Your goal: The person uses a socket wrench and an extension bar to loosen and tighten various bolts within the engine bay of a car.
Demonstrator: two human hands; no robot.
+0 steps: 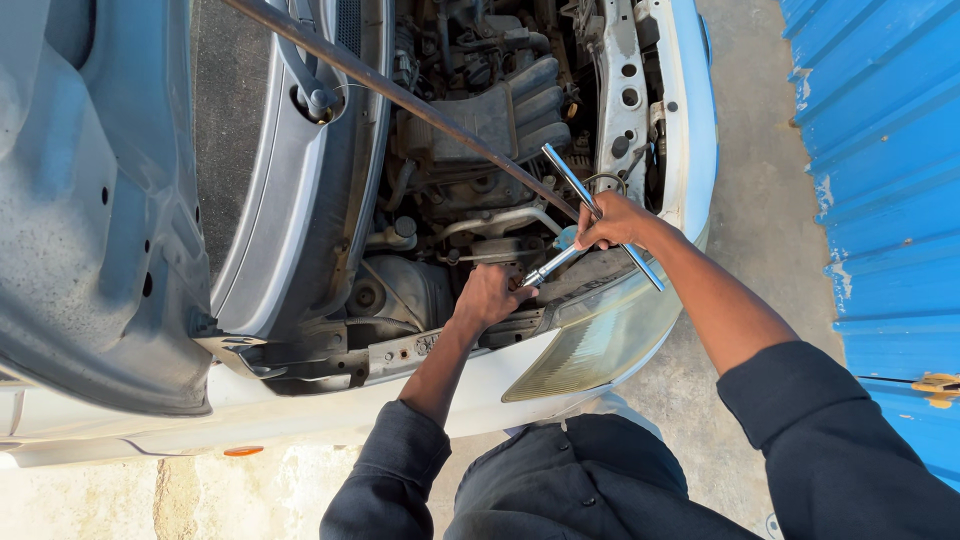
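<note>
I look down into the open engine bay (470, 130) of a white car. My right hand (612, 220) is shut on the crossbar of a shiny metal T-handle wrench (572, 180). Its shaft runs down and left from that hand toward my left hand (487, 296). The left hand's fingers close around the wrench's lower socket end (537, 275), just above the front panel by the headlight (590, 345). What the socket sits on is hidden by the hand.
The raised hood (90, 220) fills the left side, held by a rusty prop rod (400, 95) crossing the bay diagonally. A blue corrugated wall (880, 180) stands at the right, with concrete ground (755, 200) between it and the car.
</note>
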